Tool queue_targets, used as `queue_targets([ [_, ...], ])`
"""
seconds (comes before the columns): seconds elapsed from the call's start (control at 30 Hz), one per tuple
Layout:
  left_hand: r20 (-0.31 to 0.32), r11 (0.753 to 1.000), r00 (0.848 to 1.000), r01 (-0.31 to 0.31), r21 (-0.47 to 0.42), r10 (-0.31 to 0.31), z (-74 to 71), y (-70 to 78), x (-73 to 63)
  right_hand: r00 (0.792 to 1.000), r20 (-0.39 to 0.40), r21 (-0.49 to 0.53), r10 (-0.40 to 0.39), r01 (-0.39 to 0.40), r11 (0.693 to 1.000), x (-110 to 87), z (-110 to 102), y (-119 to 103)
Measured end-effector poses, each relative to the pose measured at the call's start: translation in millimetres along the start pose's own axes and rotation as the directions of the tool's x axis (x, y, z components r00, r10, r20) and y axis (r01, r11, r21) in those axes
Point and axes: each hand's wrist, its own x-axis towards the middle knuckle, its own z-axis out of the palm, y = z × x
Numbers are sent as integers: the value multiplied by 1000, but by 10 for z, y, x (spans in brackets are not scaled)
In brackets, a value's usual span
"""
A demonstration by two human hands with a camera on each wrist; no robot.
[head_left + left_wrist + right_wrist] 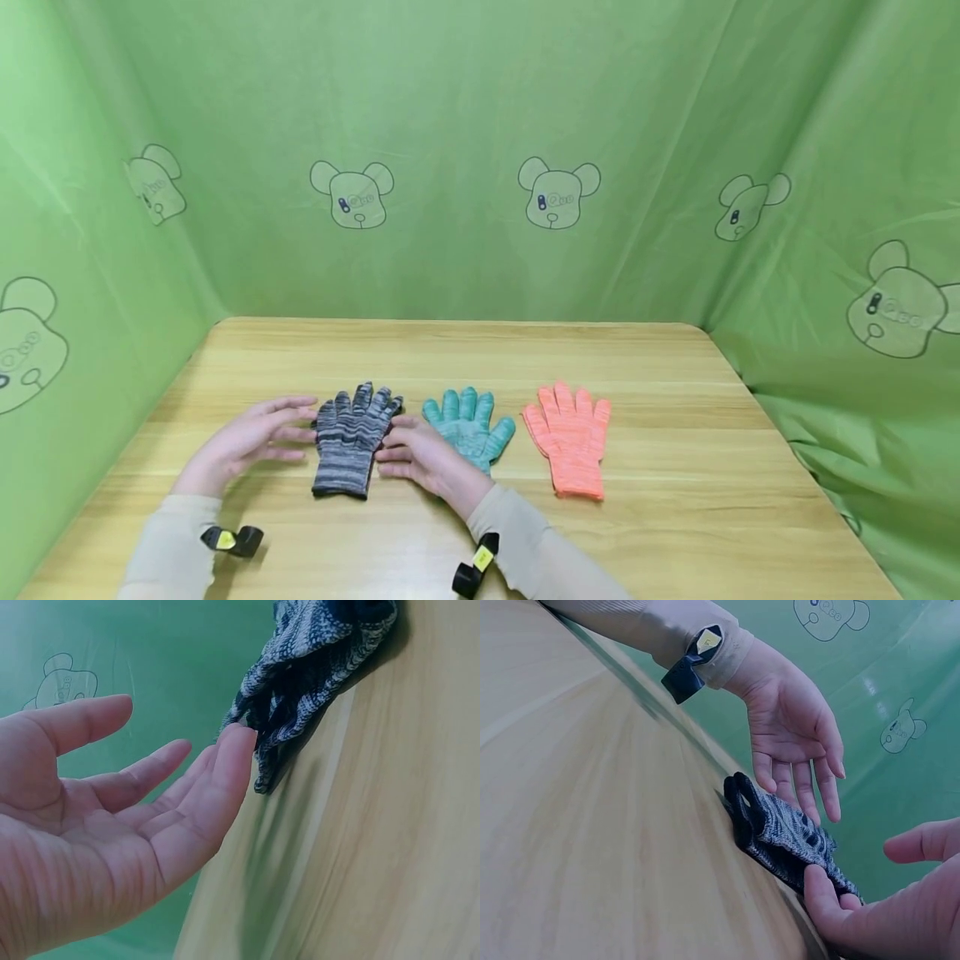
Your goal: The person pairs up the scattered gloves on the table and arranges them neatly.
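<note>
A black-and-grey striped knit glove (pixel 348 446) lies flat on the wooden table, fingers pointing away and cuff toward the person. At its left side is my left hand (pixel 251 437), fingers spread and loosely straight, the tips close to the glove's edge. My right hand (pixel 429 458) is on the other side, its fingertips by the glove's right edge and its forearm partly over a teal glove (pixel 467 425). In the right wrist view the striped glove (pixel 787 832) shows between both hands, and the right fingers are relaxed. Whether any fingertips touch the knit, I cannot tell.
An orange glove (pixel 573 442) lies right of the teal one. The wooden table (pixel 675 500) has rounded far corners. Green curtains (pixel 465 100) with bear-head prints hang behind and at both sides. A black band with a yellow tag (pixel 483 554) sits on each wrist.
</note>
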Motion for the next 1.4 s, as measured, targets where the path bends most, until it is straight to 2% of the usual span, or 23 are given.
queue_targets([
  [0.3,-18,1000,1000,-12,6,12,-17,-1,-14,999,-5,-25,-36,36,999,-2,1,-26],
  [0.43,-19,1000,1000,17,-20,-17,17,-40,34,1000,12,-62,-22,23,998,-4,4,-9],
  [0.6,-13,998,999,46,-37,-46,59,-81,83,999,21,-101,-42,44,994,9,4,8],
  [0.83,-8,999,999,48,-16,-48,83,-88,100,996,57,-173,-68,77,982,17,17,12],
  [1.03,-37,998,998,53,36,-52,40,-67,63,996,77,-158,-42,54,986,35,8,23],
  [1.2,-23,994,998,61,92,-59,-24,-67,13,996,82,-149,-34,46,988,39,1,29],
  [1.4,10,993,997,73,95,-74,-52,-117,24,997,77,-149,-31,43,988,33,-1,26],
])
